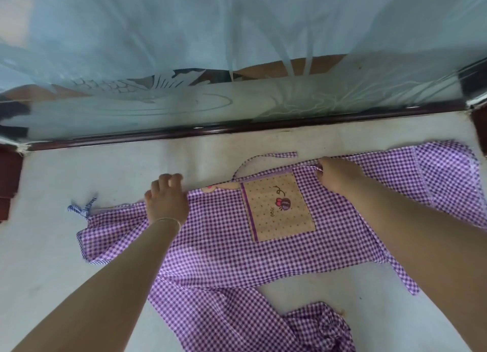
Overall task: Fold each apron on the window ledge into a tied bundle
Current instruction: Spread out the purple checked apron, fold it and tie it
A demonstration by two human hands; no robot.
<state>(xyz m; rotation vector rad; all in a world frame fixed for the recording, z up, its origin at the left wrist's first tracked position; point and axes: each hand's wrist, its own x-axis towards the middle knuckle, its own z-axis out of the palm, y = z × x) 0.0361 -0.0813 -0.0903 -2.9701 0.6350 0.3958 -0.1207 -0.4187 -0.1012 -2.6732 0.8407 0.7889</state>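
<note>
A purple-and-white checked apron [216, 235] lies spread across the pale window ledge [52, 259], with a tan pocket [276, 207] bearing a small red picture at its middle. My left hand [167, 196] pinches the apron's far edge left of the pocket. Right of the pocket, my right hand [338, 174] grips the same far edge. A thin checked strap [266, 158] loops out beyond the edge toward the window. A blue-striped tie [81, 209] sticks out at the apron's left end. More checked cloth [313, 328] lies bunched at the near side.
Frosted patterned window glass [237, 62] rises behind the ledge above a dark wooden frame rail [237, 128]. Dark red frame posts stand at the far left [10, 172] and far right [479, 130]. A checked strap [403, 272] trails off the apron's near right side.
</note>
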